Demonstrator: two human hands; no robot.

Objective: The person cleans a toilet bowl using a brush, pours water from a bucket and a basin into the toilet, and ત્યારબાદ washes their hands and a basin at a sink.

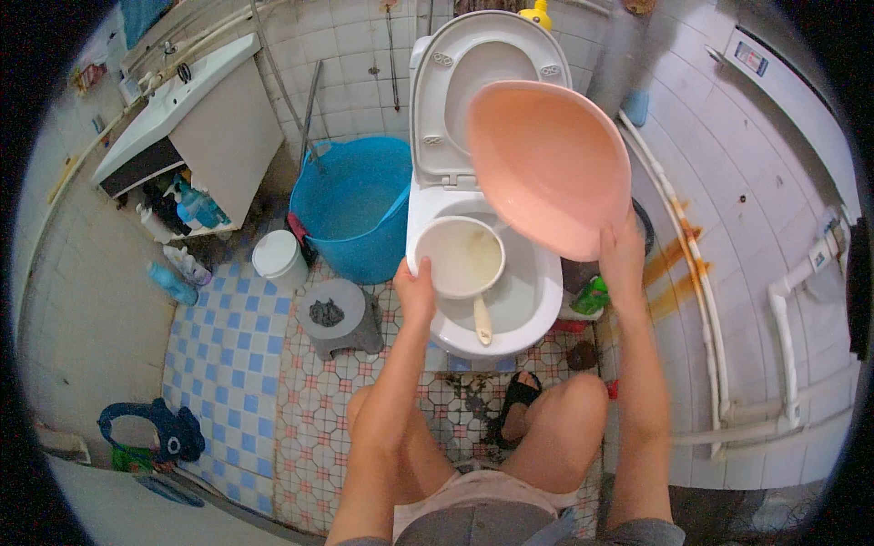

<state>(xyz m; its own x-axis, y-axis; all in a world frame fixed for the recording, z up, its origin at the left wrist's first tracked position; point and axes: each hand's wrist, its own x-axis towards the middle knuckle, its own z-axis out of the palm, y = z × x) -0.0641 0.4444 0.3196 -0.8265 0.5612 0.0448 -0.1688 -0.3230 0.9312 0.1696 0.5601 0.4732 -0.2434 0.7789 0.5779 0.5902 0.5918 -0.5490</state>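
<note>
My left hand (418, 290) grips the left rim of a cream plastic dipper (457, 256), its thumb over the edge; some cloudy liquid shows inside. The dipper is over the bowl of a white toilet (546, 307), its short handle pointing towards me. My right hand (621, 256) holds a pink plastic basin (553, 164) by its lower right rim. The basin is tilted, above and to the right of the dipper, in front of part of the raised toilet seat and lid (427, 89). Whether liquid runs between basin and dipper is unclear.
Left of the toilet stand a large blue tub (355, 252) of water, a lidded white bucket (280, 259) and a grey stool (334, 310) with a dark cloth. A white washbasin cabinet (225, 143) is further left. Pipes (689, 252) run along the right wall.
</note>
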